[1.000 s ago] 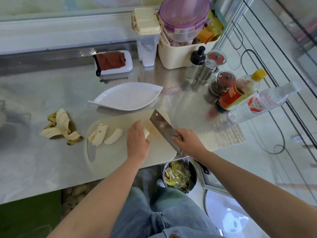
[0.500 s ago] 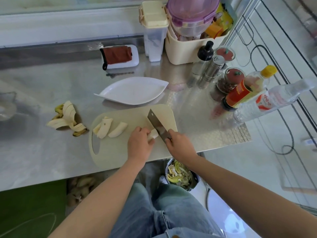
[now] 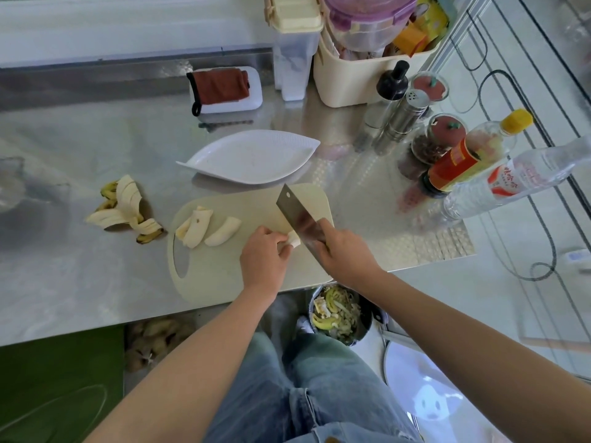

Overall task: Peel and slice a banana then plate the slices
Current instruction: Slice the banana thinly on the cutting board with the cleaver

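On the cream cutting board (image 3: 224, 282) my left hand (image 3: 263, 257) holds down a short piece of peeled banana (image 3: 293, 240). My right hand (image 3: 343, 251) grips the handle of a cleaver (image 3: 299, 219), whose blade stands right beside the piece's free end. Three long cut banana pieces (image 3: 208, 230) lie at the board's left. A white leaf-shaped plate (image 3: 252, 156) with nothing on it sits just behind the board. The banana peel (image 3: 126, 209) lies on the steel counter to the left.
Bottles (image 3: 473, 155), spice jars and shakers (image 3: 403, 116) crowd the counter's right side. A cream basket (image 3: 358, 81), a clear container and a soap dish with a red cloth (image 3: 220, 87) stand at the back. A scrap bin (image 3: 339, 314) sits below the counter edge.
The cleaver has come in from the right and tilted up against the banana piece. My left hand's fingers have curled tighter over that piece. The camera has shifted slightly.
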{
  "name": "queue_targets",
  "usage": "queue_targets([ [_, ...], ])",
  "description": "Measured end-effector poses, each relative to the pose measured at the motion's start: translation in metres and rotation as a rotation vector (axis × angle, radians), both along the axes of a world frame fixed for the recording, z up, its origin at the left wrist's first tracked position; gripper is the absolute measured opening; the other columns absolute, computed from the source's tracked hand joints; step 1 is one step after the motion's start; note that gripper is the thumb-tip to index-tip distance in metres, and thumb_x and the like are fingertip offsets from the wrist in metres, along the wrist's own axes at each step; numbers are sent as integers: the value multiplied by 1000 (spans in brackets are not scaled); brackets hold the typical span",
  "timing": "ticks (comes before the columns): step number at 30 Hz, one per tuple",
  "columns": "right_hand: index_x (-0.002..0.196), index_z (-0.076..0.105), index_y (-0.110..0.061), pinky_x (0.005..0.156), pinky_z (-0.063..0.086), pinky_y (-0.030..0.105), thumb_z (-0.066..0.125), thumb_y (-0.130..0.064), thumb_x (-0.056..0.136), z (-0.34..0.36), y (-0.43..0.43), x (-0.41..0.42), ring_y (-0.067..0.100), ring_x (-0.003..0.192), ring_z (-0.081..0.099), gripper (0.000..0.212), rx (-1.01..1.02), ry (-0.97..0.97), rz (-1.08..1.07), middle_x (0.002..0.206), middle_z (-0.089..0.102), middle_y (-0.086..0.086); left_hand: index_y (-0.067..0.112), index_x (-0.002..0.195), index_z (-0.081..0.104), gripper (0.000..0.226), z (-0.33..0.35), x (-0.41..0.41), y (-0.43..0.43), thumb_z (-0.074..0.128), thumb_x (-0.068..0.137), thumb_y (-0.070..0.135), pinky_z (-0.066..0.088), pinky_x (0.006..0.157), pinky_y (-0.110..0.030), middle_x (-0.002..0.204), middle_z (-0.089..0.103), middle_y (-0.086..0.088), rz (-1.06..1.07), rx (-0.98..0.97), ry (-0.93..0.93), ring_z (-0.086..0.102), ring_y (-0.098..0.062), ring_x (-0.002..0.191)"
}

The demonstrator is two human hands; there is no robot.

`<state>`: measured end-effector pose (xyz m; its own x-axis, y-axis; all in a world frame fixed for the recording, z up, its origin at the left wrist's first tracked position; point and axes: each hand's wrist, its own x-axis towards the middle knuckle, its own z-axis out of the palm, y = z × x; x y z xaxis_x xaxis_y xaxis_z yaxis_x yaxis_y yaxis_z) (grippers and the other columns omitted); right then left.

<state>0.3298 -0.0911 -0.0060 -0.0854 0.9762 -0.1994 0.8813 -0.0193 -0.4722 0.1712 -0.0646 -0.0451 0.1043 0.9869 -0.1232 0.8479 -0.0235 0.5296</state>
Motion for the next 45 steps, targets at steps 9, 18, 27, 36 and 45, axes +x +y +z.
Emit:
queue_targets([
  [9,110,44,-8,45,21,29,40,-23,97,5,2,-2,26,54,41,20,-18,-69,14,59,37,-5,22,98,75,16,-2,0,2,70,84,28,34,67,-23,90,59,2,26,-38,-36,57,-18,79],
  [18,110,43,-9,54,33,33,40,-24,97,7,5,-4,30,61,46,20,-48,-103,21,70,47,4,23,99,74,16,-3,0,1,70,85,29,35,67,-25,93,58,2,37,-48,-39,57,-19,82],
  [27,119,39,-12,55,33,31,39,-20,97,-4,2,-12,28,62,47,23,-112,-120,25,83,61,10,22,99,74,16,-3,1,1,69,85,26,39,65,-28,91,57,2,20,-37,-36,56,-19,78],
  [36,105,43,-10,46,25,31,40,-24,98,-5,3,-12,27,56,44,15,-12,-15,-26,70,51,2,18,100,71,21,-2,-4,-1,71,82,29,39,68,-25,92,58,1,28,-11,-45,56,-18,77],
  [45,113,43,-12,53,32,31,40,-25,98,-2,6,-12,27,60,44,20,-31,-59,11,75,51,2,18,97,73,18,-3,-3,-1,72,83,28,35,68,-23,90,60,1,45,-31,-52,57,-18,77],
])
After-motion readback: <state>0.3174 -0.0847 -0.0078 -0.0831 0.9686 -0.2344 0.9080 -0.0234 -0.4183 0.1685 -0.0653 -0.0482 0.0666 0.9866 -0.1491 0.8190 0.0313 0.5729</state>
